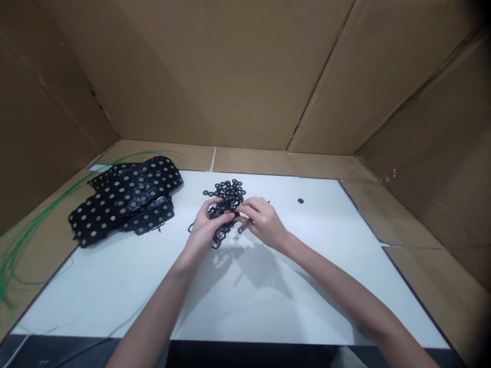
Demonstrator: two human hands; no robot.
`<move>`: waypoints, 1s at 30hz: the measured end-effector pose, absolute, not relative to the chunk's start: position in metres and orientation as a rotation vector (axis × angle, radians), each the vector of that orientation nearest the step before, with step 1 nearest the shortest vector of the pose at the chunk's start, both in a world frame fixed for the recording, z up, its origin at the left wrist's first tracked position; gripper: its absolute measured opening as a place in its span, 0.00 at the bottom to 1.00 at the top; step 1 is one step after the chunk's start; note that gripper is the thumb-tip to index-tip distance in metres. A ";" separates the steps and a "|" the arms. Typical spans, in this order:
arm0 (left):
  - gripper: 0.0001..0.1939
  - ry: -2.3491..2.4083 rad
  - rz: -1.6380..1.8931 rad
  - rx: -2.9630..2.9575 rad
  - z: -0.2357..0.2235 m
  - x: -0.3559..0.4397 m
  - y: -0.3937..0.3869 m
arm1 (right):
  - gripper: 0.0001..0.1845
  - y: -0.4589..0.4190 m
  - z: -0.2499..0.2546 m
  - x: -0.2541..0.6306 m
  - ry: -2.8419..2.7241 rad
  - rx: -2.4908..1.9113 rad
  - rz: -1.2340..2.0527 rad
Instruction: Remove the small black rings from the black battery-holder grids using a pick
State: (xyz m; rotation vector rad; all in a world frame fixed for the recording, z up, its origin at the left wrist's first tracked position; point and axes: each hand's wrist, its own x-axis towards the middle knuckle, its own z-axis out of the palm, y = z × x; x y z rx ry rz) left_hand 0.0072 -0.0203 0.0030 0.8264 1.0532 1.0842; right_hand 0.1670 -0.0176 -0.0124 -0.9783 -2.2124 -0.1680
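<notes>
My left hand (207, 222) is closed on a black openwork piece of linked rings (229, 189), its thumb pressing on it from the near side. The piece fans out beyond my fingers as small round discs, and larger open loops hang below them. Close against it on the right, my right hand (264, 220) is closed around a slim, metal-looking tool (244, 226), whose kind I cannot make out. Its blunt end sticks out below the palm, while the fingertips meet the black piece. My fingers hide the spot between the two hands.
Black sheets with pale dots (103, 212) lie piled at the left, with shiny clear parts on top. Green strands (42, 217) curve along the left edge. One small black disc (300, 201) lies on the white table (326, 286). Cardboard walls (215, 76) surround the table.
</notes>
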 end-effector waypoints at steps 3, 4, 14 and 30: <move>0.29 1.059 1.091 0.942 0.000 0.007 -0.022 | 0.08 -0.019 -0.011 0.166 -2.202 -0.973 -0.154; 0.30 1.068 1.098 0.987 -0.001 0.007 -0.022 | 0.08 -0.019 -0.011 0.166 -2.198 -0.974 -0.154; 0.19 1.117 1.212 1.129 -0.004 0.008 -0.022 | 0.07 -0.022 -0.012 0.167 -2.116 -0.949 -0.273; 0.24 0.993 1.152 0.727 -0.003 0.009 -0.018 | 0.10 -0.027 -0.021 0.166 -2.103 -0.812 -0.602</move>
